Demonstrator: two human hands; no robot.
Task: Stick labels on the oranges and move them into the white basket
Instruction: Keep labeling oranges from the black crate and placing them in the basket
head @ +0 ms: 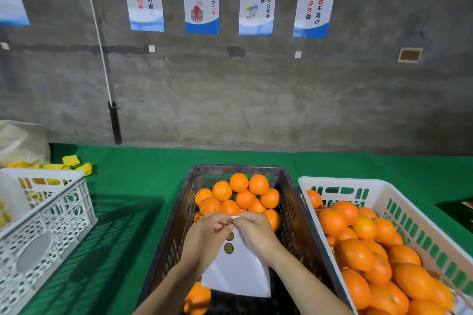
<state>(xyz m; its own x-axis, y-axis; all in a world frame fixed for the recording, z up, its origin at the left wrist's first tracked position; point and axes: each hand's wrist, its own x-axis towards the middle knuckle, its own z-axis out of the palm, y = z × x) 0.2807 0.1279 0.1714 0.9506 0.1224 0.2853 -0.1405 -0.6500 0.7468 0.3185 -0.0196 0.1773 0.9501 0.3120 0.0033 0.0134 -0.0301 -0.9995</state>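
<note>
Both hands worked over the dark perforated plastic crate [294, 215] of unlabelled round oranges [239, 182] on the green-covered worktop [133, 181]. The left hand [204, 240] held the white glossy backing sheet [238, 276] with its small round gold-and-black labels [228, 248], thumb pinching the top edge. The right hand [256, 233] had fingertips pinched at the top label, probably peeling it, though the contact was partly hidden. The white slotted plastic basket [419, 220] stood just beside the crate on the right, already well filled with oranges. The labels looked thin, floppy and sticky: best lifted by one edge. The oranges looked firm, smooth and rollable, so a whole-palm grip would suit.
</note>
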